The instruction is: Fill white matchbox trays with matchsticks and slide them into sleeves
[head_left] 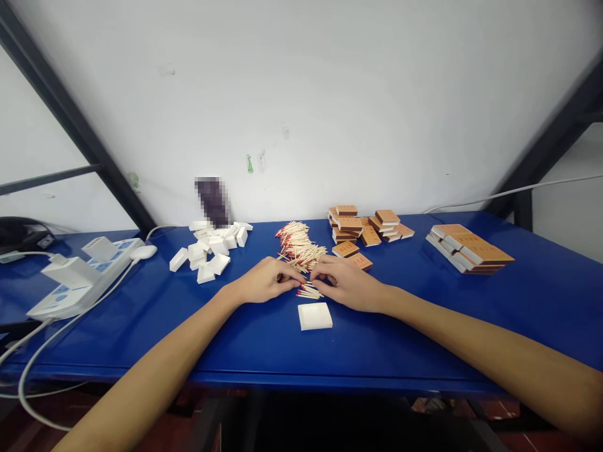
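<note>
My left hand point(269, 280) and my right hand point(346, 282) face each other over a small group of red-tipped matches point(309, 291) on the blue table. The left fingers are pinched at the red heads, the right fingers at the plain ends. Just behind my hands spreads a large pile of matches point(298, 243). In front of them lies a single white matchbox tray point(315, 316), apart from both hands. Several orange matchbox sleeves point(360, 260) lie close behind my right hand.
White matchbox trays point(211, 245) are heaped at the left. Matchboxes are piled point(348, 223) at the back right, and a neat stack of matchboxes point(471, 248) stands farther right. A power strip point(89, 276) with cables occupies the table's left end. A wall rises behind.
</note>
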Demonstrator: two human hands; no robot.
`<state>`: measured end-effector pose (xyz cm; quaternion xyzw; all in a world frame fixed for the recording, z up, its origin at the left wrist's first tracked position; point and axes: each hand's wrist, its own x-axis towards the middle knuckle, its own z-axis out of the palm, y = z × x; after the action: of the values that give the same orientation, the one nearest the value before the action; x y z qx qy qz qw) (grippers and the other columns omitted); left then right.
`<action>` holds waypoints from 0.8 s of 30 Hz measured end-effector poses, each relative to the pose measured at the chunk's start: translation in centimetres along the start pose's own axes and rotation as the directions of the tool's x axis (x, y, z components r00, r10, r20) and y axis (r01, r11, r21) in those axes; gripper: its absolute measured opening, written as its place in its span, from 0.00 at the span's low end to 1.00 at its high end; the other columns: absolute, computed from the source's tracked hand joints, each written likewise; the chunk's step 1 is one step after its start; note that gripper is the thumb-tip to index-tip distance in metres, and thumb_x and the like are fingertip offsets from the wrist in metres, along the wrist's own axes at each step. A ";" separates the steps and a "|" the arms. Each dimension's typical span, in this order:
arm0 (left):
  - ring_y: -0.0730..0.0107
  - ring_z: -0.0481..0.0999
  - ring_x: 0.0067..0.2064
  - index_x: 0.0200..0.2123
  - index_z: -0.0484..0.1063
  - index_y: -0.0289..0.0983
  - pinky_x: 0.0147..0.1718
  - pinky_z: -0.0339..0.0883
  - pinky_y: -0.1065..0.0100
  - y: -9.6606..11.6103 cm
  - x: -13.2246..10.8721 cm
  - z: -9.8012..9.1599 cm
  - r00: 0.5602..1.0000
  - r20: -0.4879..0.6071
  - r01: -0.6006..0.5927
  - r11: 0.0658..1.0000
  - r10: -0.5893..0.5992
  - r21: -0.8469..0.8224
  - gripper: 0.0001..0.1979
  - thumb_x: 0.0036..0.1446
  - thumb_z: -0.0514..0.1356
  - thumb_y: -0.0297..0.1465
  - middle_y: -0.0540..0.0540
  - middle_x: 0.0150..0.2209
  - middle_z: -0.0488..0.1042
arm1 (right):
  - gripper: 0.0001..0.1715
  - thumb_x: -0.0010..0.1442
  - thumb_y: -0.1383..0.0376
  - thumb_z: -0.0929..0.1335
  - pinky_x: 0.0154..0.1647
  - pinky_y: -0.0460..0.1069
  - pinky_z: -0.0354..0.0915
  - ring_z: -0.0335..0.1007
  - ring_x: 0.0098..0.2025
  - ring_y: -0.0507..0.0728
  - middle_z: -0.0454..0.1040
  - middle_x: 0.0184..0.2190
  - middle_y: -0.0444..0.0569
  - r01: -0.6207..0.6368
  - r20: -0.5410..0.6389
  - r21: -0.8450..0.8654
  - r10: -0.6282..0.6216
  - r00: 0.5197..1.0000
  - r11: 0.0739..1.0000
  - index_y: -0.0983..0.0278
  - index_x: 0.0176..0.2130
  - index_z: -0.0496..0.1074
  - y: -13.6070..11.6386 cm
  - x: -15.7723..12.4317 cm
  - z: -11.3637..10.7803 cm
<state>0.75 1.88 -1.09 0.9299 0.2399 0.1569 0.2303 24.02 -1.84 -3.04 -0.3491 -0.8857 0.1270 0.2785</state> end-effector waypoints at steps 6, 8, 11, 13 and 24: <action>0.75 0.74 0.31 0.46 0.79 0.39 0.31 0.62 0.74 -0.1 0.0 0.1 1.000 -0.011 -0.002 1.000 0.002 0.016 0.12 0.63 0.58 0.28 0.48 0.37 0.81 | 0.08 0.65 0.65 0.66 0.37 0.49 0.59 0.65 0.36 0.54 0.69 0.31 0.47 0.001 0.013 -0.002 -0.001 1.000 1.000 0.64 0.35 0.74 -0.3 0.0 -0.2; 0.75 0.74 0.31 0.46 0.79 0.40 0.31 0.62 0.74 -0.1 0.0 0.1 1.000 -0.014 -0.003 1.000 0.003 0.012 0.12 0.63 0.58 0.29 0.48 0.37 0.81 | 0.09 0.66 0.64 0.66 0.37 0.49 0.59 0.65 0.36 0.54 0.69 0.31 0.47 -0.010 0.023 0.001 0.010 1.000 1.000 0.64 0.35 0.74 -0.4 0.0 -0.3; 0.75 0.73 0.30 0.45 0.79 0.39 0.31 0.61 0.73 0.0 -0.1 0.1 1.000 -0.013 0.002 1.000 -0.001 0.017 0.12 0.63 0.58 0.29 0.48 0.36 0.80 | 0.10 0.66 0.62 0.66 0.38 0.48 0.59 0.65 0.36 0.54 0.69 0.31 0.47 -0.025 0.036 0.006 0.025 0.999 1.000 0.64 0.36 0.74 -0.5 0.0 -0.4; 0.76 0.72 0.29 0.44 0.79 0.38 0.30 0.61 0.73 0.0 -0.1 0.2 1.000 -0.011 0.014 1.000 -0.014 0.028 0.11 0.63 0.57 0.29 0.48 0.35 0.80 | 0.11 0.66 0.61 0.66 0.38 0.48 0.59 0.64 0.36 0.54 0.69 0.32 0.47 -0.029 0.042 0.004 0.029 0.999 1.000 0.64 0.36 0.74 -0.6 0.0 -0.5; 0.79 0.58 0.22 0.38 0.76 0.36 0.25 0.53 0.74 0.2 0.0 0.1 0.994 -0.032 0.103 0.994 -0.102 0.029 0.07 0.60 0.60 0.32 0.56 0.20 0.61 | 0.11 0.66 0.61 0.66 0.37 0.48 0.58 0.64 0.35 0.54 0.69 0.30 0.46 -0.036 0.054 -0.005 0.036 0.998 0.999 0.64 0.34 0.73 -0.5 0.1 -0.5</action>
<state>0.85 1.67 -1.05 0.9173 0.2933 0.1554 0.2201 23.95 -2.08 -2.40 -0.3619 -0.8868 0.1397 0.2513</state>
